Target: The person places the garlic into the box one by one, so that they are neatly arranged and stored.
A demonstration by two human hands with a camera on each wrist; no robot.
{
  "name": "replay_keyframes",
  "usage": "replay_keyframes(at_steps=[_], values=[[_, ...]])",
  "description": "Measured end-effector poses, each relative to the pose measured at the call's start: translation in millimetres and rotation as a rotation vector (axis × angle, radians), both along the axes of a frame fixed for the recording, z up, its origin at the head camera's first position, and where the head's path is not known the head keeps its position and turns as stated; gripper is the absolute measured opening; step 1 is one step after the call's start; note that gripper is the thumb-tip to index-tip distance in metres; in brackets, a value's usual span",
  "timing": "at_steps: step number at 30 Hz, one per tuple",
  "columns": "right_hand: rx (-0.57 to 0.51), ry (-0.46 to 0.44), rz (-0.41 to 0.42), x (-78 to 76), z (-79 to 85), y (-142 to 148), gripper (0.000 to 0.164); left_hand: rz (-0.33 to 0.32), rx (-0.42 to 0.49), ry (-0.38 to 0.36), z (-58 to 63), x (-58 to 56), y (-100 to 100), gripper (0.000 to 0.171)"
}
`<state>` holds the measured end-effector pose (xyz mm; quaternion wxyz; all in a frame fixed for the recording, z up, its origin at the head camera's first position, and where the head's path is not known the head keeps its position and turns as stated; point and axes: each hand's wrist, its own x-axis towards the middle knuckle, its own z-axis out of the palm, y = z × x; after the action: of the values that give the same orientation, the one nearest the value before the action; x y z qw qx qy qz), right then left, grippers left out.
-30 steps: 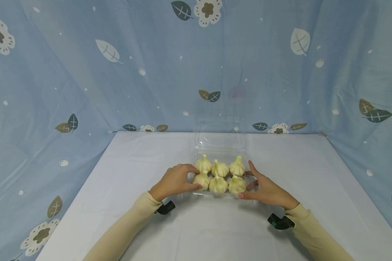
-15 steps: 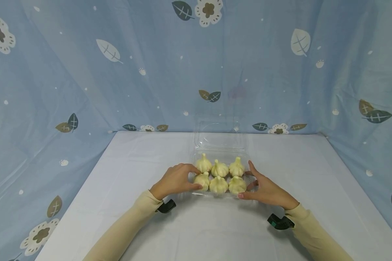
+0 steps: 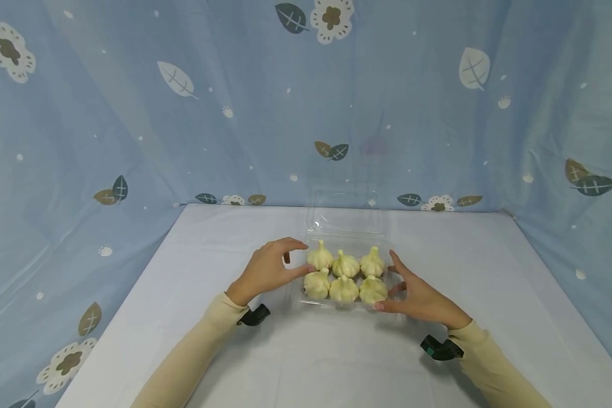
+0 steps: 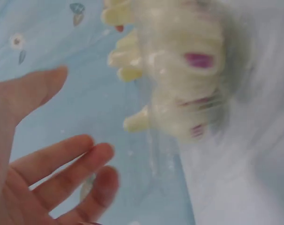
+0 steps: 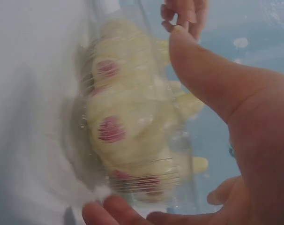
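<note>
Several pale garlic bulbs (image 3: 344, 289) sit in two rows in a clear plastic box (image 3: 313, 302), necks upward. Its clear lid (image 3: 345, 221) stands open at the back. My left hand (image 3: 267, 269) hovers beside the box's left end, thumb and fingers spread apart with nothing between them; the left wrist view shows a gap between its fingertips (image 4: 102, 152) and the bulbs. My right hand (image 3: 423, 297) holds the box's right end, thumb at the front corner and fingers along the side. Purple patches on the bulbs show through the wall in the right wrist view.
A white cloth (image 3: 224, 238) covers the table. Behind and at both sides hangs a blue curtain (image 3: 265, 102) with leaf and flower prints. A black strap-like device (image 3: 255, 315) sits at each wrist.
My left hand has let go of the front-left garlic bulb and drawn back up and to the left. The right hand stays at the box. The head view has shifted slightly.
</note>
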<state>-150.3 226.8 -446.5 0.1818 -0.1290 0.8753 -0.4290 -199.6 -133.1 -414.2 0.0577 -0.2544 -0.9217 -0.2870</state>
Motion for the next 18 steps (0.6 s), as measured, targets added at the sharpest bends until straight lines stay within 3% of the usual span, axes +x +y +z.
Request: replay_keyframes(at_steps=[4, 8, 14, 18], values=[[0.021, 0.068, -0.013, -0.7, 6.7, 4.7, 0.119, 0.025, 0.152, 0.049, 6.1, -11.3, -6.7, 0.036], [0.034, 0.176, -0.083, -5.0, 17.6, 11.2, 0.102, 0.046, 0.291, 0.063, 11.5, -24.5, -12.8, 0.028], [-0.035, 0.444, -0.224, -19.0, 37.6, 16.3, 0.069, 0.113, 0.394, 0.061, 14.0, -42.3, -18.3, 0.030], [-0.118, 0.576, -0.322, -30.3, 51.8, 18.5, 0.053, 0.154, 0.468, 0.040, 14.2, -52.6, -19.2, 0.032]])
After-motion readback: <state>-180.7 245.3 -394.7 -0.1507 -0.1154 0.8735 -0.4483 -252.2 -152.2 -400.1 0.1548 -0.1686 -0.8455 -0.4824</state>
